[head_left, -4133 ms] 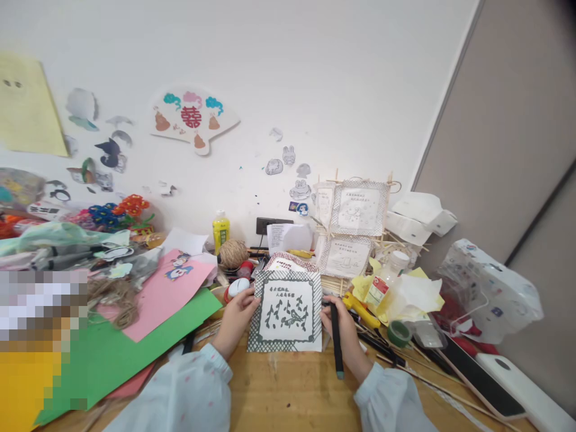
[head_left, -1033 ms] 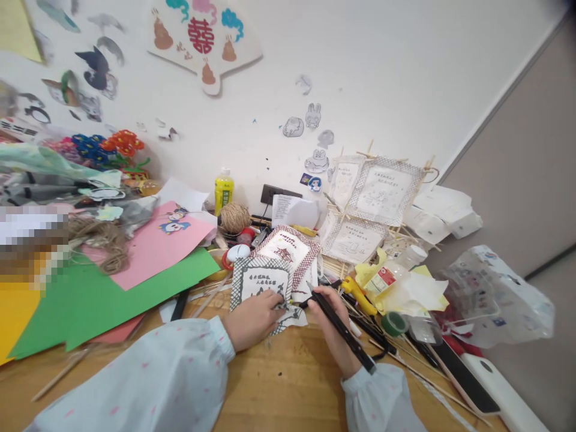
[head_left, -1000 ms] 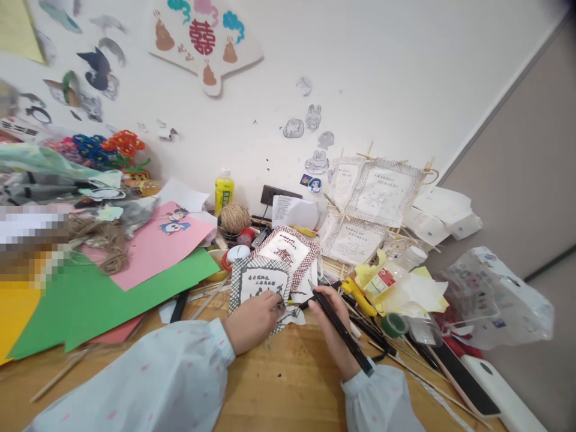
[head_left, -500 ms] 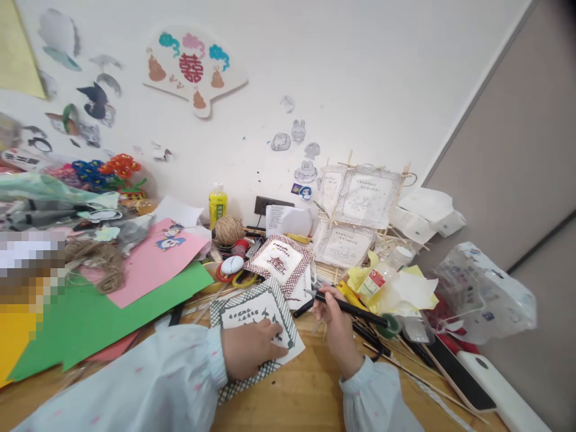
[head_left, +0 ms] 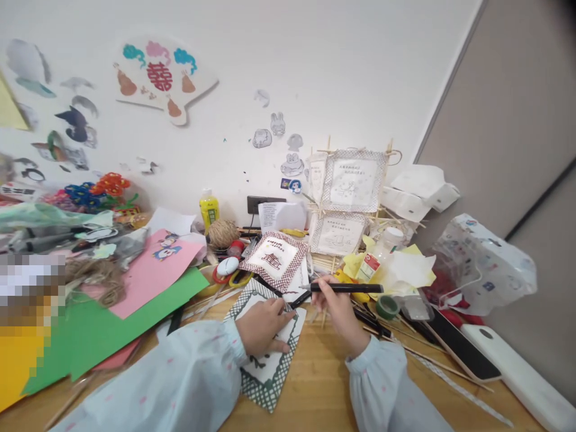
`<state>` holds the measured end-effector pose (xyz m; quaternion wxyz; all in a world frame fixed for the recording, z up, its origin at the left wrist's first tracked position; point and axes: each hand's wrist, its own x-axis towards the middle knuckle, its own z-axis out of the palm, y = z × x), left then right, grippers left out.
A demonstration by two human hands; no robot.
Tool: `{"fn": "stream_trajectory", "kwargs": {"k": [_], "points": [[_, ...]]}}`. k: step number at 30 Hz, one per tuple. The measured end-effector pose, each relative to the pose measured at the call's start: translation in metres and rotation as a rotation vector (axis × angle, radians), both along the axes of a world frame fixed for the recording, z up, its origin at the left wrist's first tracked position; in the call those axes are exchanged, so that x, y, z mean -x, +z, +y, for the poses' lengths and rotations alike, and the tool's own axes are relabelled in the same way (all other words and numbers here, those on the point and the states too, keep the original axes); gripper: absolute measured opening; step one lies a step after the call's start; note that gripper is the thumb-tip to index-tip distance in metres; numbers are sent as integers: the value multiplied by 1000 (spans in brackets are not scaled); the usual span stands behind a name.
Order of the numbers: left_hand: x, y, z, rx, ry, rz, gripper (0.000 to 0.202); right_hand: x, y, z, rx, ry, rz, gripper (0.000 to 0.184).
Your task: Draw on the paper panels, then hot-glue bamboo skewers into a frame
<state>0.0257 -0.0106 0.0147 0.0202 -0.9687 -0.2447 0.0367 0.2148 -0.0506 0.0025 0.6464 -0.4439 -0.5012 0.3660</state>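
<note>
A white paper square with a dark green lattice border (head_left: 269, 372) lies tilted on the wooden table (head_left: 315, 390). My left hand (head_left: 264, 324) rests on it, fingers pressing it flat. My right hand (head_left: 338, 312) is closed around a black pen (head_left: 346, 288), held nearly level just right of the sheet. A second paper square with a red lattice border (head_left: 273, 259) lies just behind the green one.
Green (head_left: 112, 336) and pink (head_left: 148, 276) card sheets lie left. A yellow bottle (head_left: 209, 210), twine ball (head_left: 223, 233), scissors (head_left: 227, 277), bamboo-framed paper panels (head_left: 353, 186), green tape roll (head_left: 387, 306) and a plastic bag (head_left: 486, 264) crowd the back and right. Thin sticks lie at right.
The green-bordered sheet went from held up in both hands to flat on the table, then turned and slid nearer under my left hand. The pen swung level.
</note>
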Motion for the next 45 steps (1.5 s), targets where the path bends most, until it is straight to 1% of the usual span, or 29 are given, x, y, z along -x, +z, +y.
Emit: {"fn": "stream_trajectory", "kwargs": {"k": [2,4,8,13,17,21,26,30,36,40,45], "points": [[-1,-4,-6,-10,49,-68,61,2,-4,-2,53,29,-45,31],[1,-8,-11,-33,107,-127,56,7,-8,-6,117,64,-109,31],[11,-19,-18,-50,198,-215,57,16,-15,-13,224,142,-196,30],[19,-28,-19,-39,270,-285,59,21,-20,-15,317,151,-227,31],[17,-30,-21,-35,264,-323,54,21,-25,-16,314,138,-247,32],[17,-31,-22,-16,277,-357,57,21,-28,-18,303,128,-314,31],[17,-33,-22,-2,271,-381,63,22,-25,-19,318,149,-333,34],[17,-33,-21,-3,272,-378,63,23,-23,-20,312,161,-357,32],[17,-34,-20,-9,260,-368,62,21,-26,-18,290,126,-404,29],[17,-33,-20,6,267,-369,63,19,-27,-17,303,118,-388,31],[17,-32,-20,19,268,-372,62,23,-23,-17,318,116,-310,30]]}}
